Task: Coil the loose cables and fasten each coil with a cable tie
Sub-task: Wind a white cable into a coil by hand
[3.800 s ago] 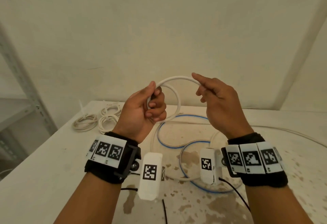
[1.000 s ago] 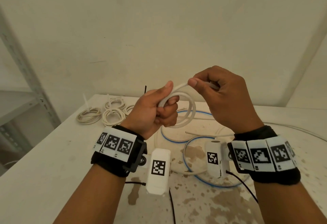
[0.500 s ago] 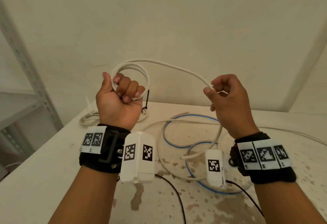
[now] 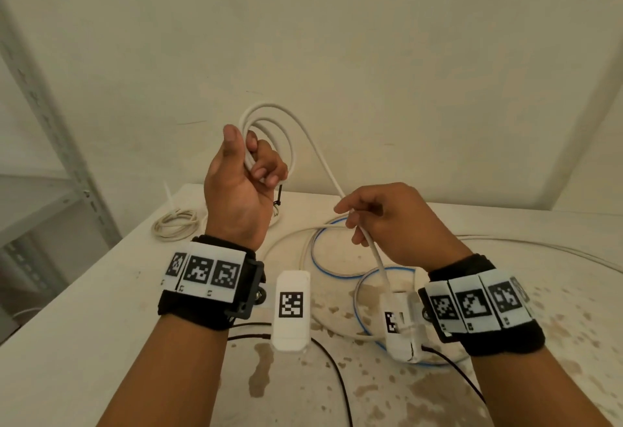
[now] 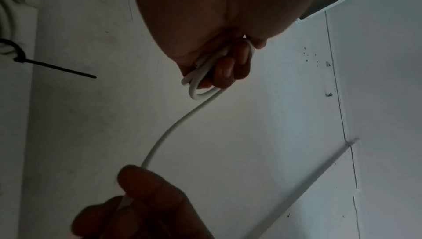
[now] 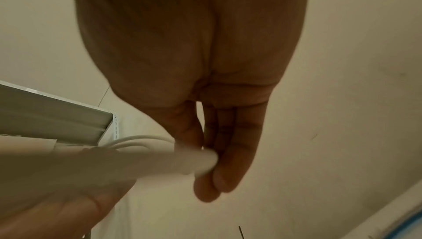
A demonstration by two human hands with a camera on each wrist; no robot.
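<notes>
My left hand is raised above the table and grips a small coil of white cable of about three loops. From the coil the white cable slopes down to my right hand, which pinches it between thumb and fingers just above the table. In the left wrist view the curled fingers clamp the coil's strands, and the cable runs down to my right hand's fingers. The right wrist view shows the cable blurred across my right fingers. Below my right hand the cable drops onto loose loops.
The loose cable on the stained white table has a blue stripe and trails off to the right. Tied coils lie at the back left, one with a black cable tie. A metal shelf stands left; a wall is close behind.
My right hand has dropped lower and toward the middle along the cable, so the span now slopes steeply. My left hand still holds the coil up and has shifted slightly right.
</notes>
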